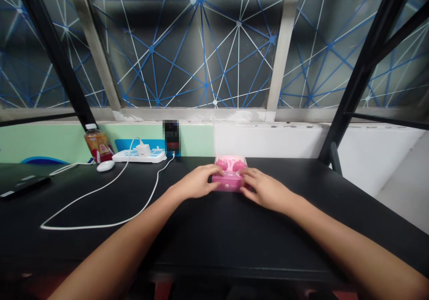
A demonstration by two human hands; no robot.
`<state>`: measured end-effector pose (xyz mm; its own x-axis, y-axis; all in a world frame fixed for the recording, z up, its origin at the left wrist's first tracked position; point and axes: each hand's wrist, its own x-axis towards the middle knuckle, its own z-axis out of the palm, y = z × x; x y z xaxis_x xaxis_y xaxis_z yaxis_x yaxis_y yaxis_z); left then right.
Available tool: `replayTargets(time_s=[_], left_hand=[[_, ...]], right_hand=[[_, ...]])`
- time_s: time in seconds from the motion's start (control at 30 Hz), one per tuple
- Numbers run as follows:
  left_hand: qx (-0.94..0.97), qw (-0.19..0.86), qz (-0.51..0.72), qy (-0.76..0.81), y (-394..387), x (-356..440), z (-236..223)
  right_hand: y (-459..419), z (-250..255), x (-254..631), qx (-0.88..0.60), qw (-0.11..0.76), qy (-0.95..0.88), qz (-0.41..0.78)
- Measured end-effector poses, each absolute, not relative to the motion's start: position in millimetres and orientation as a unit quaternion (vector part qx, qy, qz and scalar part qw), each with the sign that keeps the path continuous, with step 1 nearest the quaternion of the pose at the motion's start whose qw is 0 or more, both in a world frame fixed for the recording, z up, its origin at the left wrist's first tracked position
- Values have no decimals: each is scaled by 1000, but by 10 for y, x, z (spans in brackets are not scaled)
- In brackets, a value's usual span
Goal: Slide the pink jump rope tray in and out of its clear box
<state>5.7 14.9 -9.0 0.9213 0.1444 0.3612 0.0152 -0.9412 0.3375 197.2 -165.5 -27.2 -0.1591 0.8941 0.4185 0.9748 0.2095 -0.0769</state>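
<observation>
Between my hands sits a pink box (228, 181) on the black desk, near its back edge. Rounded pink shapes (230, 163) show in its upper part under what looks like a clear cover; I cannot make out their kind. My left hand (198, 181) grips the box's left side, with thumb and fingers curved against it. On the right side, my right hand (263, 187) has its bent fingertips against the edge and front corner. The undersides of some fingers are hidden.
On the black desk (234, 233), a white cable (83, 227) loops at left. Behind it are a white power strip (147, 158) with a charger, a white mouse (105, 166), a drink bottle (98, 143) and an upright phone (172, 137). Black frame posts (358, 76) flank the desk.
</observation>
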Motion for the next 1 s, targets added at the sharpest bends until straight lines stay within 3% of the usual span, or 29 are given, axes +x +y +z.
replayTargets(time_s=[0.2, 0.43, 1.0], left_hand=[[960, 181, 201, 68, 59, 39, -76], [961, 209, 176, 52, 178, 67, -128], [963, 155, 205, 85, 114, 85, -136]], right_hand=[[-1598, -349, 2029, -639, 309, -699, -87], [-1537, -445, 2151, -637, 284, -715, -61], [-1596, -370, 2147, -632, 301, -714, -1]])
